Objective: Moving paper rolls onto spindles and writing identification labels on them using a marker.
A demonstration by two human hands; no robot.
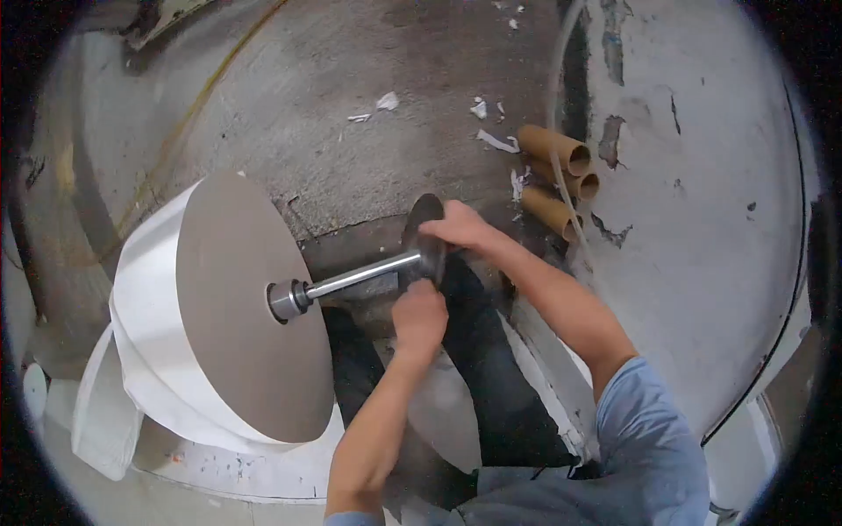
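A large roll of white paper (153, 307) stands on its curved side at the left, its flat grey-brown end (246, 351) facing right. From the core in that end projects a metal collar (283, 302), and out of it runs a shiny steel shaft (364, 274). A dark round handwheel (427, 210) sits at the shaft's outer end. My right hand (460, 225) is closed over the wheel's upper right rim. Lower down, my left hand (421, 317) is closed at the wheel's bottom edge, slightly blurred; its fingertips are partly hidden.
Several brown cardboard tubes (551, 147) lie on the floor to the right, beside a pale worn surface (702, 219). A clear hose (556, 96) hangs past them. Torn paper scraps (387, 102) dot the concrete. A yellow cable (197, 110) crosses the floor at upper left.
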